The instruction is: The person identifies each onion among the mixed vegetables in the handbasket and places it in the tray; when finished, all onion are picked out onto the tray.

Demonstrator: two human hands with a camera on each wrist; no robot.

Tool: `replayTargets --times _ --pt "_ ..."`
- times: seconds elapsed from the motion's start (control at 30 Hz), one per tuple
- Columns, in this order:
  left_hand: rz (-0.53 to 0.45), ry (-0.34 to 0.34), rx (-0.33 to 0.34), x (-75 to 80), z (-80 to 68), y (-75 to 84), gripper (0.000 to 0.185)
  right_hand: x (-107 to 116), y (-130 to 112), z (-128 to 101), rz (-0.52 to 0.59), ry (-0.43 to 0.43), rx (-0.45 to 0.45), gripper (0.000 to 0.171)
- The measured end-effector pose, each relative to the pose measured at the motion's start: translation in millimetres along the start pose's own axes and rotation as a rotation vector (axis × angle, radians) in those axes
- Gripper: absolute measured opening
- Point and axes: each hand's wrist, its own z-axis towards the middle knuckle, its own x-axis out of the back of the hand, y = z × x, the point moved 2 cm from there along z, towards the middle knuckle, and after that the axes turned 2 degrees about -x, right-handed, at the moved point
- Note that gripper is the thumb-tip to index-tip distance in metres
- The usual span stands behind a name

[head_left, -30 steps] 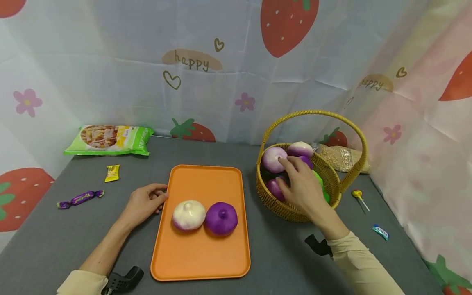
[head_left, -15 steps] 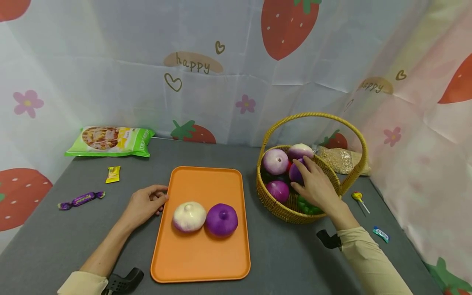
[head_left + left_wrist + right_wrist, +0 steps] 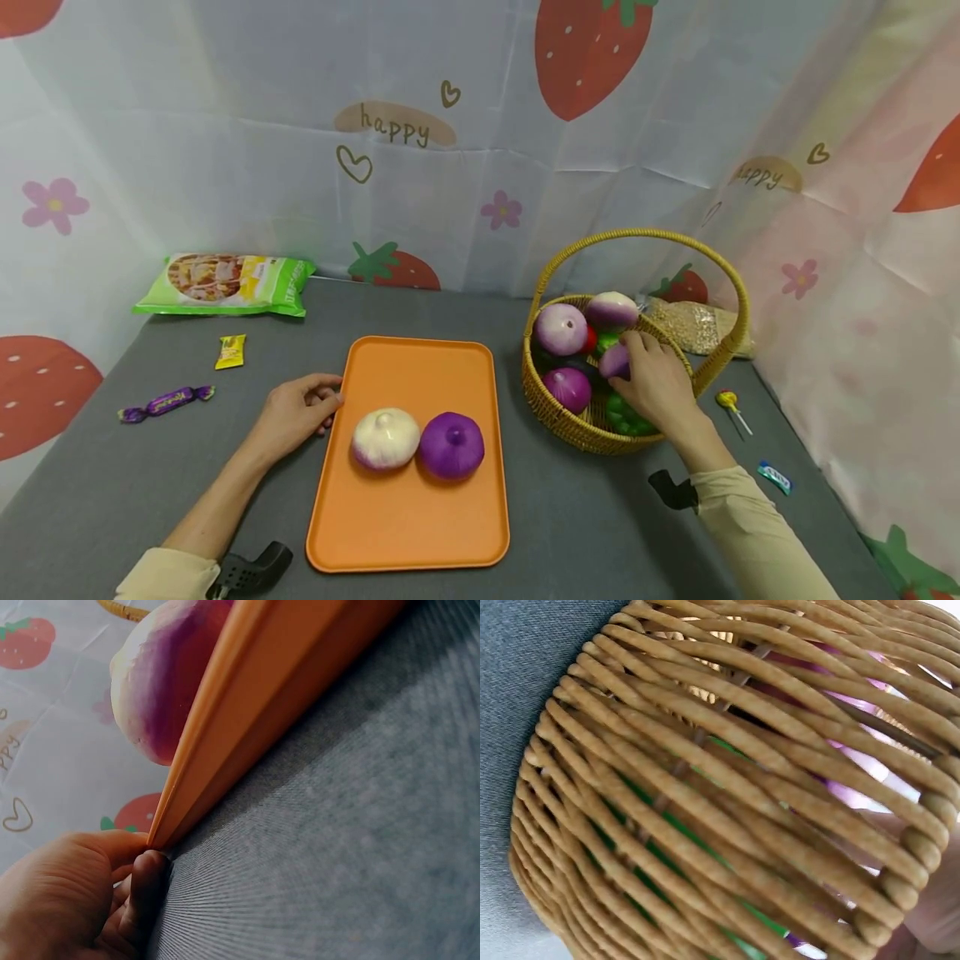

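Orange tray [image 3: 408, 533]: lies nearest, left rim pinched in left hand [image 3: 300, 410]; bears white bulb [image 3: 385, 439] and purple bulb [image 3: 452, 446] side by side. Farther, to the right, wicker basket [image 3: 555, 418]: holds purple vegetable [image 3: 615, 362], gripped in right hand [image 3: 658, 385], with red onion [image 3: 567, 389] and green pepper [image 3: 626, 417] near. Farthest, green food bag [image 3: 225, 285] by curtain [image 3: 262, 67].

Cannot see all of the purple vegetable [image 3: 614, 362] under the right hand [image 3: 658, 385], nor of the tan bag [image 3: 693, 326] behind the basket [image 3: 564, 423]. Cannot read the tiny blue wrapper [image 3: 774, 477]. In the left wrist view, lose the orange tray [image 3: 262, 697] past the top edge.
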Motion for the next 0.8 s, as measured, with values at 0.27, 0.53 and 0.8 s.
replayTargets --times 0.27,0.53,0.8 --pt "-0.004 -0.011 0.001 -1.7 -0.1 -2.1 0.034 6.2 -7.5 -11.2 0.097 0.107 -0.073 0.058" --pt "0.003 -0.002 0.010 1.5 1.5 0.2 0.034 29.5 -60.4 -36.5 0.411 0.141 -0.061 0.062" --pt "0.004 -0.006 0.012 0.0 0.4 -1.2 0.034 21.2 -107.3 -63.8 0.515 -0.004 0.140 0.085"
